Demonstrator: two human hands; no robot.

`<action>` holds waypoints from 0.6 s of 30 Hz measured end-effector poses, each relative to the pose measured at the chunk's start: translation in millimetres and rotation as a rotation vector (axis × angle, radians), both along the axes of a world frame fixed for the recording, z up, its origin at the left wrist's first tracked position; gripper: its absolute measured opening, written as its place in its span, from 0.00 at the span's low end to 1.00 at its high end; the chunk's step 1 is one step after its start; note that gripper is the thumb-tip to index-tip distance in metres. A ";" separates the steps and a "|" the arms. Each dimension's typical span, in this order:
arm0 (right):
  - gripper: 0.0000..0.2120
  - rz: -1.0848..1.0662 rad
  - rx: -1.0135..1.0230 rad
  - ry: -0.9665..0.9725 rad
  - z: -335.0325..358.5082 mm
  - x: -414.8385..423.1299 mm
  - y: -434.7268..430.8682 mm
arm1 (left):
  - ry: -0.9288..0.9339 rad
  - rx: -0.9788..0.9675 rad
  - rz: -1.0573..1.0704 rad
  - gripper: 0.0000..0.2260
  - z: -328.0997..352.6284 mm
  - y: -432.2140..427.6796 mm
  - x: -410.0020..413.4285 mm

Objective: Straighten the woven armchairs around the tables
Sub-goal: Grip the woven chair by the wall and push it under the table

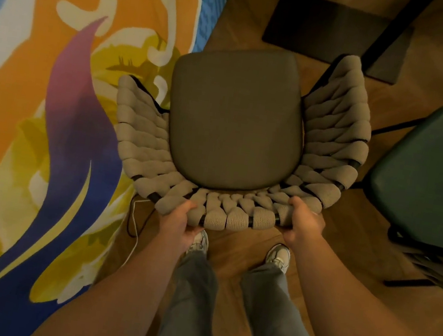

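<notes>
Looking straight down at the chair [235, 118], grey seat pad in the middle with fat beige woven straps fanning round the back and both arms. It stands on the wood floor [236, 258] right in front of the person's shoes [199, 243], with its back toward them and the open front pointing away at the table base [333, 32].

Both hands are on the back rim [235, 219], which is the part of the chair nearest the person. The left hand [178, 220] grips the rim's left end: the thumb lies on top against the weave and the other fingers curl underneath, so the rim sits between thumb and fingers. The right hand [303, 222] does the same at the rim's right end, thumb hooked over the top and the rest wrapped round the far side. The fingertips themselves are hidden under the rim on both sides, so I can't tell how tightly they press together. The hands are well apart, with the middle stretch of the rim bare between them.

A bright orange, yellow and blue mural [51, 115] fills the left side, just beside the chair's left arm. A cable [135, 224] trails on the floor near the left hand. A green chair [435, 175] sits close on the right.
</notes>
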State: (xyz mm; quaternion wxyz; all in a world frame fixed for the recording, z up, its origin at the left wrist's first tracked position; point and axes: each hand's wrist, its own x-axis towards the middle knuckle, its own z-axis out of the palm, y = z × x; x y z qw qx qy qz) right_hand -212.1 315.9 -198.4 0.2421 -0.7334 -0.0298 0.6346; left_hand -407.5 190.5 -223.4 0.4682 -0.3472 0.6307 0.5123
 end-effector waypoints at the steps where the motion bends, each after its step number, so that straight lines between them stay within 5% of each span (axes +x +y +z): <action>1: 0.12 -0.002 0.002 -0.001 -0.4 0.4 0.4 | 0.010 -0.014 0.004 0.31 -0.9 1.1 -0.6; 18: 0.21 -0.196 0.018 -0.007 2.8 -22.7 -0.5 | 0.058 -0.023 -0.264 0.27 -15.9 50.1 -52.8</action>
